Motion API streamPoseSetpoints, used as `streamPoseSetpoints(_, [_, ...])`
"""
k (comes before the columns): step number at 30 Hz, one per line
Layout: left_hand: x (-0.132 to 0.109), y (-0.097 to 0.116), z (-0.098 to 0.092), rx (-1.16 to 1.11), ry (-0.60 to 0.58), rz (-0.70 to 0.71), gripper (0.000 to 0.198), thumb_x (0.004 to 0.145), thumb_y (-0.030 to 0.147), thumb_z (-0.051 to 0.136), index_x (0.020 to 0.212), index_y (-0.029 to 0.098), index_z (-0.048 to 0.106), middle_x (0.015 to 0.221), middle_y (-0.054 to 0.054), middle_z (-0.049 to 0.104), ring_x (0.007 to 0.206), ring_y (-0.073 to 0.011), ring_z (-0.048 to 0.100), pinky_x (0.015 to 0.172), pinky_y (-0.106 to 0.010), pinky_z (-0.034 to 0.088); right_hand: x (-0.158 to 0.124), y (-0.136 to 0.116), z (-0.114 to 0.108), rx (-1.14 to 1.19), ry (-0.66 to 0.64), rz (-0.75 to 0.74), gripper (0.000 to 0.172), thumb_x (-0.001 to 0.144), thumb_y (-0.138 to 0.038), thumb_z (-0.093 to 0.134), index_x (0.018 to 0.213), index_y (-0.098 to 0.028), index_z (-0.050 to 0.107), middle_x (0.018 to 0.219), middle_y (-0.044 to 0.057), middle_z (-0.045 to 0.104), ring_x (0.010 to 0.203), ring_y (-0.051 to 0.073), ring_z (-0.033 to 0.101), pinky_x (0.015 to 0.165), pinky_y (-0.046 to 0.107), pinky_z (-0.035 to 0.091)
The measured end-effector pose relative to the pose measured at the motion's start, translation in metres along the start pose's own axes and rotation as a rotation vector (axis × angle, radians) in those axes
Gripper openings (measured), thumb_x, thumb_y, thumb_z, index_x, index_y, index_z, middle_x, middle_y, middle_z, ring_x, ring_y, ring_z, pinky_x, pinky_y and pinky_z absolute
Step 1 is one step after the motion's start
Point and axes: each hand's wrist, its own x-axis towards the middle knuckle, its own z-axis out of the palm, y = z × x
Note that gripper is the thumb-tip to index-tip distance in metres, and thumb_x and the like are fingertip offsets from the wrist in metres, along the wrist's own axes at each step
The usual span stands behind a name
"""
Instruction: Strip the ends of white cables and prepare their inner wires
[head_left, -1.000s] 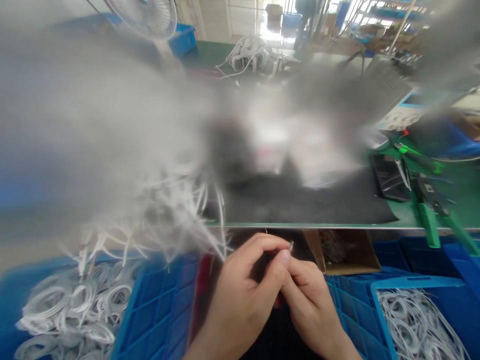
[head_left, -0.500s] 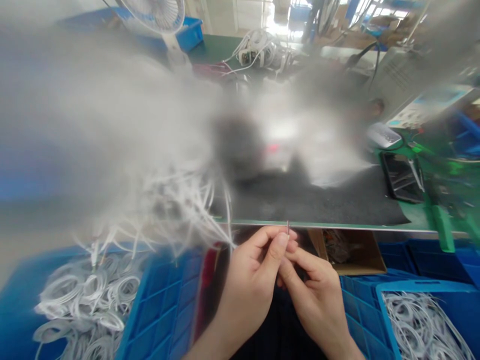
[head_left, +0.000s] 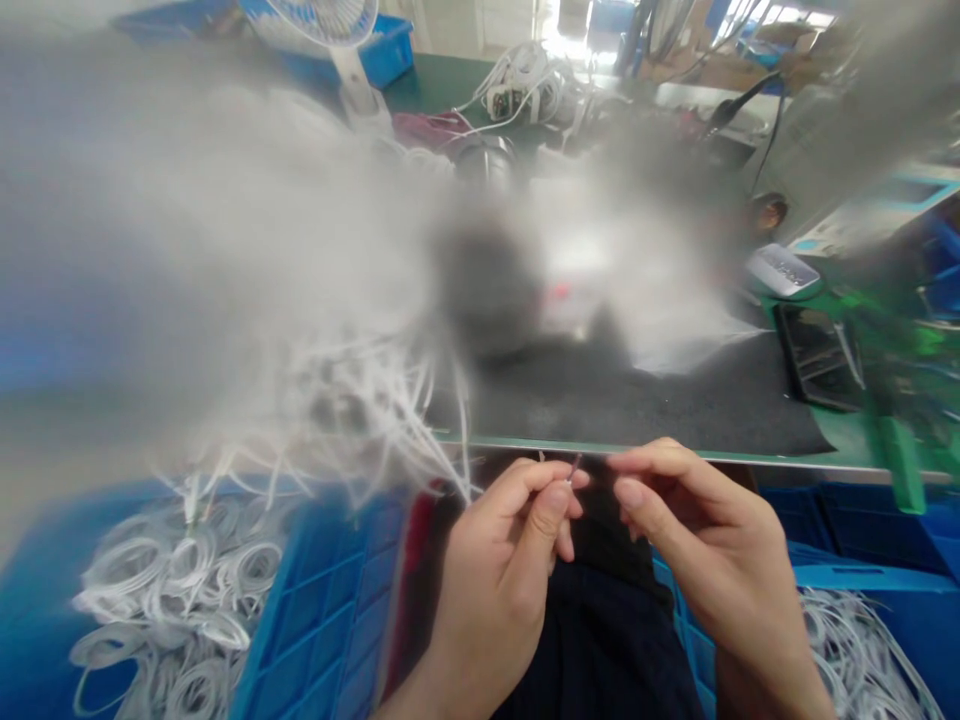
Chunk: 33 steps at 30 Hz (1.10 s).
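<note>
Thumb and fingers of my left hand (head_left: 501, 565) pinch the end of a thin cable, just in front of the table edge. A short reddish-brown wire tip (head_left: 574, 466) pokes up past the fingertips. White cables (head_left: 409, 420) hang over the table edge just left of this hand; whether one of them runs into it I cannot tell. My right hand (head_left: 712, 540) is off to the right of the wire tip, touching nothing that I can see. A gap shows between its thumb and forefinger, and its other fingers are curled behind.
Coiled white cables (head_left: 187, 600) fill a blue crate (head_left: 322, 610) at the lower left. More lie in a crate (head_left: 862, 578) at the right. On the table are a black mat (head_left: 675, 410), a phone (head_left: 817, 355) and a fan (head_left: 352, 80). A large blur covers the middle.
My right hand has pulled away to the right from my left hand, and its thumb and fingers have parted. The left hand keeps its pinch in nearly the same place.
</note>
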Motion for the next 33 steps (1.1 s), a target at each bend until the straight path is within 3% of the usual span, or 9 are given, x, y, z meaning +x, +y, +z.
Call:
streamPoseSetpoints(5, [-0.006,0.001,0.0,0.013,-0.028,0.03,0.02,0.111,0.036,0.059,0.104,0.027,0.076,0.082,0.001,0.07,0.06,-0.0121,0.061,0.057,-0.024,0.051,0.014,-0.005,0.01,0.159,-0.157,-0.013,0.015,0.105,-0.024,0.073,0.117,-0.03,0.08,0.105,0.002,0.071,0.086,0.014,0.069,0.067,0.021,0.054])
streamPoseSetpoints(10, [-0.008,-0.001,-0.001,-0.005,-0.097,0.031,0.018,0.112,0.032,0.058,0.106,0.03,0.075,0.092,0.001,0.07,0.083,-0.0147,0.068,0.075,-0.024,0.054,0.016,-0.004,0.015,0.222,-0.216,-0.017,0.013,0.104,-0.022,0.075,0.112,-0.03,0.081,0.104,0.0,0.071,0.091,0.014,0.069,0.074,0.021,0.056])
streamPoseSetpoints(15, [-0.008,-0.003,0.0,-0.014,-0.107,0.034,0.018,0.112,0.03,0.059,0.112,0.031,0.076,0.095,0.001,0.07,0.085,-0.0147,0.069,0.076,-0.024,0.054,0.012,-0.003,0.014,0.083,-0.101,-0.061,0.018,0.101,-0.019,0.079,0.114,-0.031,0.076,0.103,-0.001,0.072,0.09,0.014,0.07,0.076,0.022,0.055])
streamPoseSetpoints(22, [-0.008,-0.005,0.005,0.018,-0.079,0.075,0.017,0.111,0.027,0.061,0.114,0.029,0.077,0.099,0.0,0.073,0.087,-0.0156,0.071,0.077,-0.024,0.056,0.002,-0.009,0.013,-0.136,0.002,-0.224,0.012,0.1,-0.014,0.075,0.1,-0.025,0.075,0.097,0.001,0.073,0.086,0.017,0.071,0.073,0.027,0.056])
streamPoseSetpoints(33, [-0.006,-0.009,0.008,0.094,-0.093,0.17,0.016,0.109,0.018,0.062,0.114,0.024,0.076,0.103,0.0,0.073,0.089,-0.0119,0.072,0.079,-0.02,0.056,-0.003,-0.014,0.016,-0.261,0.046,-0.346,0.016,0.097,-0.006,0.072,0.099,-0.022,0.073,0.094,0.002,0.072,0.081,0.013,0.071,0.071,0.025,0.056])
